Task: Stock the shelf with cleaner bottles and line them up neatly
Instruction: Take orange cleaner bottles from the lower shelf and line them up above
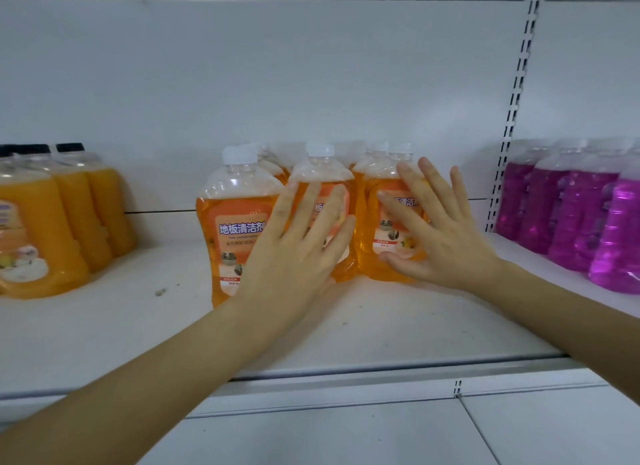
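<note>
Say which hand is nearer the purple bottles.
Right. The right hand, on the right orange bottle, is left of the purple bottles; the left hand, farther left, on the middle bottle.

Under the left hand (298, 253) and right hand (446, 239) the cleaner bottles (239, 187) are clear, glossy plastic with smooth labels (239, 238) and white plastic caps (320, 149), and the shelf (381, 326) beneath them seems matt painted metal.

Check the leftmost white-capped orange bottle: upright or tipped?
Upright: the bottle stands base-down on the shelf, with its white cap on top.
</note>
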A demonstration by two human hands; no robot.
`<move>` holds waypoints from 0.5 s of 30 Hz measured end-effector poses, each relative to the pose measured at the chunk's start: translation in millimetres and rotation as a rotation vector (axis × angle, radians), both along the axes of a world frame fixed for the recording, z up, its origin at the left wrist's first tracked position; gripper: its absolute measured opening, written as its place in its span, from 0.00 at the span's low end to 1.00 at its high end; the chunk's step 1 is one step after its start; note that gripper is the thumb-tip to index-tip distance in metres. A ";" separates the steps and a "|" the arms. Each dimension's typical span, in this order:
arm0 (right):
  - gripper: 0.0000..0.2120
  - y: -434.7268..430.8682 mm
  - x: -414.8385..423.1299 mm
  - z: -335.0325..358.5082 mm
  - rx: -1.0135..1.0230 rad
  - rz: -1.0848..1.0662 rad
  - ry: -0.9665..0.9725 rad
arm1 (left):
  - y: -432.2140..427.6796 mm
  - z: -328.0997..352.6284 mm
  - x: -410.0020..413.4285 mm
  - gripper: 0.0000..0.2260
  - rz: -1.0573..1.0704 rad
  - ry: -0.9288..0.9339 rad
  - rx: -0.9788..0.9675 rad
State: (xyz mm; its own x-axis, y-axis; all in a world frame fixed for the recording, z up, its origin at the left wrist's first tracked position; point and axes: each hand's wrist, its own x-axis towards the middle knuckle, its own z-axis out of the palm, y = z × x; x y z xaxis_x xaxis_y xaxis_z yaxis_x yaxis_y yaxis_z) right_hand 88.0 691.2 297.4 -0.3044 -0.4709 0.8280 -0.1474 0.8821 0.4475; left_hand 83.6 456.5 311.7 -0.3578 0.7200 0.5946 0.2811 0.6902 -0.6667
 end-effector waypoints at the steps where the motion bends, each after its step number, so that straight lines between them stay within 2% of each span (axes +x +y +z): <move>1: 0.32 -2.6 2.2 2.1 0.006 -0.010 0.006 | -9.3 3.8 1.5 0.31 -0.056 0.078 0.016; 4: 0.32 -20.1 8.4 7.4 0.044 0.017 -0.012 | -39.2 7.9 -2.0 0.27 -0.253 0.180 0.089; 8: 0.31 -64.3 14.3 8.4 0.091 0.084 -0.069 | -80.6 3.6 -15.3 0.29 -0.287 0.188 0.165; 12: 0.33 -106.7 16.5 4.8 0.056 0.108 -0.153 | -111.7 -3.4 -24.0 0.32 -0.267 -0.121 0.305; 15: 0.34 -126.3 17.4 -0.3 0.006 0.098 -0.241 | -122.1 -13.1 -29.3 0.37 -0.352 -0.409 0.315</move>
